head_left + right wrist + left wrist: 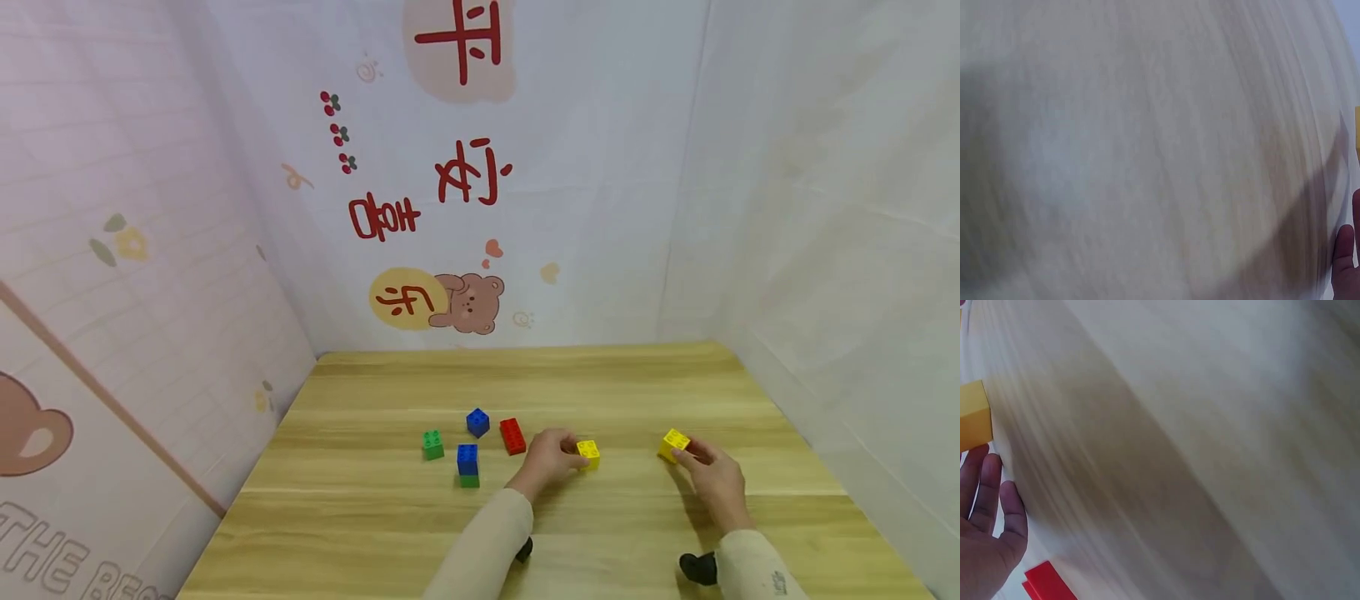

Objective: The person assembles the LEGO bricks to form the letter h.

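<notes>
Toward the right of the table in the head view, my left hand [549,460] pinches a yellow building block [588,454] by its left side, thumb in front. In the left wrist view, fingertips are right at the lower edge of that yellow block [975,419]. Farther right, my right hand [718,485] pinches a second yellow block [673,445] between thumb and fingers, with a shadow beneath. Only a sliver of this yellow block [1358,128] shows at the right wrist view's edge, above part of the right hand [1346,269].
Left of my left hand lies a red brick [513,437]. Beyond it are a single blue block [477,422], a green block [432,444], and a blue block [467,457] stacked on a green one [469,481]. Printed cloth walls border the wooden table [360,525].
</notes>
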Motion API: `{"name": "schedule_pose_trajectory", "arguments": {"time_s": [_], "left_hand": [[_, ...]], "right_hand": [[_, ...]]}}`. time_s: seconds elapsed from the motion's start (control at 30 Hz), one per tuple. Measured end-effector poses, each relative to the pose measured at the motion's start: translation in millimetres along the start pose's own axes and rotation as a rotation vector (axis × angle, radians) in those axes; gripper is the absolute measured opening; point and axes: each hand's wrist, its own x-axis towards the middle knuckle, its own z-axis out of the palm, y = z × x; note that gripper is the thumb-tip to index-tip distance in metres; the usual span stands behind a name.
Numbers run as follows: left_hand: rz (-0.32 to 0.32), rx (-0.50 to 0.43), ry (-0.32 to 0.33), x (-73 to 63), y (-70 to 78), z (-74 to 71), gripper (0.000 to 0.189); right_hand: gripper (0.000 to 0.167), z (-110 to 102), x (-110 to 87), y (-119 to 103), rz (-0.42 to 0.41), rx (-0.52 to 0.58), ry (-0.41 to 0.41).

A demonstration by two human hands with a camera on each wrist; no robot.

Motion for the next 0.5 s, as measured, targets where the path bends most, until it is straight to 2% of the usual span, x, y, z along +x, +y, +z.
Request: {"name": "schedule_pose_trajectory", "arguments": {"time_s": [0.2,0.5], "left_hand": [[0.042,0.003,-0.06,-8.8,-8.6,-14.0,0.019],[0.041,-0.033,-0.099,-18.2,-16.1,-26.2,0.018]], "right_hand": [[0.066,10,2.9,-8,-0.055,0.014,-0.053],[0.066,28,0.1,-34,-0.135,0.011,-0.127]]}}
